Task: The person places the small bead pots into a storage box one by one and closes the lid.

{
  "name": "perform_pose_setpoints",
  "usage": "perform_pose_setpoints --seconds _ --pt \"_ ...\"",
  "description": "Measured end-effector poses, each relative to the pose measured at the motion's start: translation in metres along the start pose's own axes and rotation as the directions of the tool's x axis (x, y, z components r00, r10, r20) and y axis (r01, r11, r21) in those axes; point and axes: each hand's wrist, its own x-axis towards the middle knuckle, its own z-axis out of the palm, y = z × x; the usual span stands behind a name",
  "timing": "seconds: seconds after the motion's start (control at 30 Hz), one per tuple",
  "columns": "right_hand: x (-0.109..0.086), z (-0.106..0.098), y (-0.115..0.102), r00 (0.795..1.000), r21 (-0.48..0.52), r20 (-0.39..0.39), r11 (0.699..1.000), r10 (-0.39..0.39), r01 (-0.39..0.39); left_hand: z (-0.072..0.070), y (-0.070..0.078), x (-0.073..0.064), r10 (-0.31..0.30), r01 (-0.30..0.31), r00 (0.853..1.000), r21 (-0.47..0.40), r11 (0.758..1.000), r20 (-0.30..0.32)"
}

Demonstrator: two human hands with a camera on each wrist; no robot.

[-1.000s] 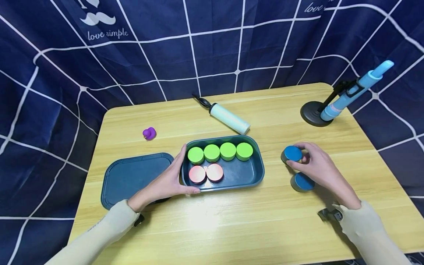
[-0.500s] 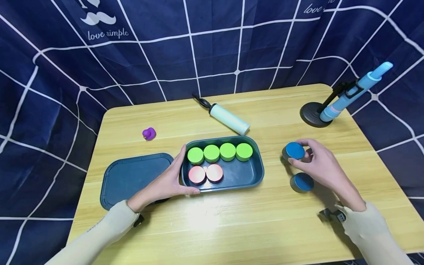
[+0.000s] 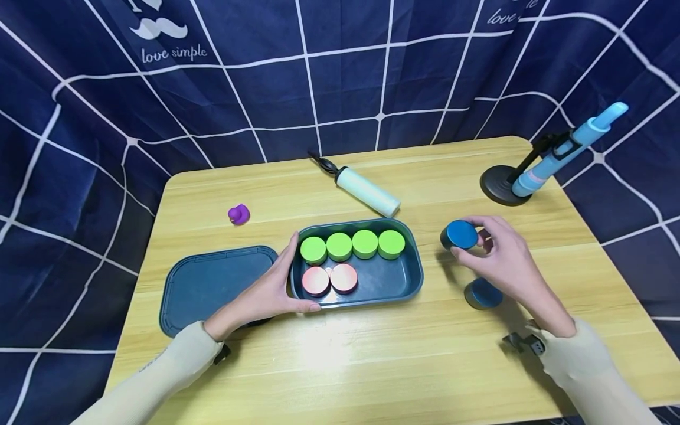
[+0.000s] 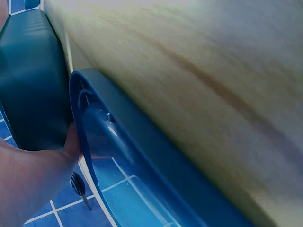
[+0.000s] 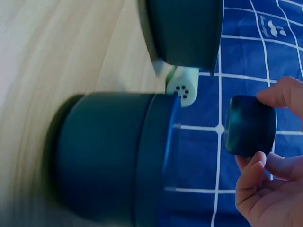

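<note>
In the head view my right hand (image 3: 496, 245) pinches a round blue jar (image 3: 461, 235) between thumb and fingers, tilted and lifted above the table. The right wrist view also shows this held jar (image 5: 251, 125) in my fingertips. A second blue jar (image 3: 483, 293) stands on the table below that hand, large in the foreground of the right wrist view. My left hand (image 3: 271, 290) holds the left end of a dark blue box (image 3: 388, 286), thumb along its front wall. Inside it sit a row of green-topped jars (image 3: 365, 244) and two pink-topped jars (image 3: 343, 277) at front left.
A dark blue lid (image 3: 207, 283) lies left of the box, partly under my left forearm. Behind are a purple toy duck (image 3: 239, 215) and a pale hand pump (image 3: 368, 192). A light blue tube (image 3: 555, 156) leans in a black stand at the back right.
My right hand has lifted the blue jar from beside the other one, tilted it and shifted slightly left and back. The left hand and the box stay where they were.
</note>
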Motion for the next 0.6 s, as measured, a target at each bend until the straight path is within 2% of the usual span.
perform_pose_setpoints --seconds 0.33,0.6 --pt "0.008 0.013 -0.021 0.989 0.036 -0.005 0.988 -0.147 0.147 0.000 0.000 0.000 -0.003 0.003 1.000 0.002 1.000 0.000" --pt "0.013 0.024 -0.041 0.980 0.071 0.048 0.980 -0.191 0.188 0.000 0.002 0.000 -0.003 0.003 1.000 0.001 1.000 0.003"
